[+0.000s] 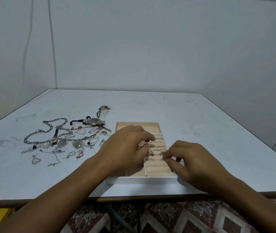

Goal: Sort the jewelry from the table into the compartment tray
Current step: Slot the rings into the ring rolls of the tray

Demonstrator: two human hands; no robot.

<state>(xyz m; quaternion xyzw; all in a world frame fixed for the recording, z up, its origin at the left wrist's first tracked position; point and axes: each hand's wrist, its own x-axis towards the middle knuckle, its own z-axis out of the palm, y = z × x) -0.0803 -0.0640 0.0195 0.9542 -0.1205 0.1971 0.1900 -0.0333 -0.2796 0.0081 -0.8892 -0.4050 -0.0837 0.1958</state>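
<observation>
Jewelry pile (63, 140) left of left hand (125, 147), right hand (189, 162) over tray (140, 180) edge

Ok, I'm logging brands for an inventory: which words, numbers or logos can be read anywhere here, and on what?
No text here can be read.
Watch dial: markings too small and blurred.
Dark bar pendant on the chain: blurred, nothing legible.
Ring at the right hand's fingertips: too small to show any engraving.
Compartment tray: no label on its visible white wall.
</observation>
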